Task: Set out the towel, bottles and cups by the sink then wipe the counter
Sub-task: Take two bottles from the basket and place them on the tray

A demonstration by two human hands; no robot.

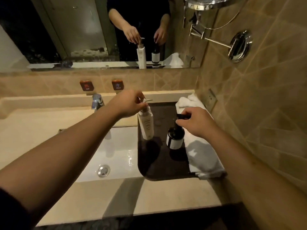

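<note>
Step in hand: setting out the bottles; towel appears placed, cups not in view, wiping not begun. Left hand (131,103) is pinched on the pump top of the white bottle (146,124), which stands on the dark tray (159,170) at its left edge, next to the sink (116,156), leaning slightly. Right hand (197,121) is closed on the black pump head of the dark bottle (175,138), white label facing the camera; it stands on the same tray, right of the white bottle and apart from it, just beside the white towel (202,156). Towel lies folded along the tray's right side, against the tiled wall (259,100). Whether either bottle base is fully seated cannot be told; shadows hide the contact. Faucet (98,101) sits behind the sink, clear of both hands. Judgement: next move calls for squaring both bottles upright, perhaps turning the pumps to match, then letting go without tipping them. Cups must then be fetched; none seen on the counter (157,196).
</note>
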